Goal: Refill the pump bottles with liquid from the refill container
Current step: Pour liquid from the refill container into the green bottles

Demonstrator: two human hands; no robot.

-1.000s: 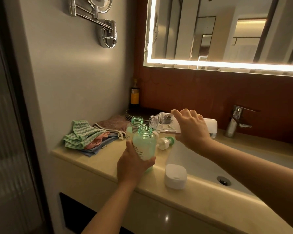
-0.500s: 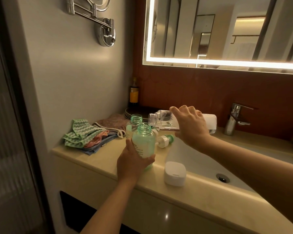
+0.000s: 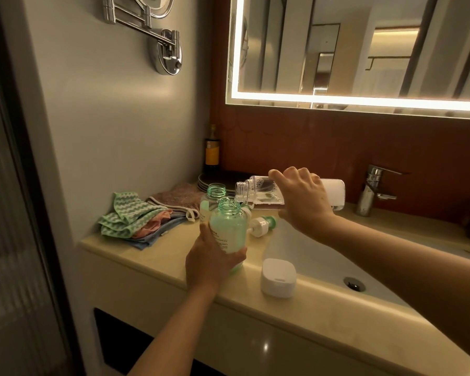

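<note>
Count: two green pump bottles, both with open necks and no pump fitted; one clear refill container; one loose pump head; one white cap; two hands.

The front pump bottle [image 3: 229, 229] is at frame centre on the counter [image 3: 158, 256], with the left hand [image 3: 209, 264] fingers curled round its lower body. The second pump bottle [image 3: 211, 198] stands just behind it. The right hand [image 3: 301, 202] fingers wrap the refill container [image 3: 258, 191], which is held near horizontal with its mouth just above the front bottle's neck. The pump head [image 3: 263, 225] lies on its side beneath the container. The cap [image 3: 277, 278] sits at the sink [image 3: 310, 256] edge.

Obscured: the container's midsection is behind the hand, the label print is illegible, and no flow can be made out.

The front bottle shows milky green to its shoulder. The container holds foam.
</note>
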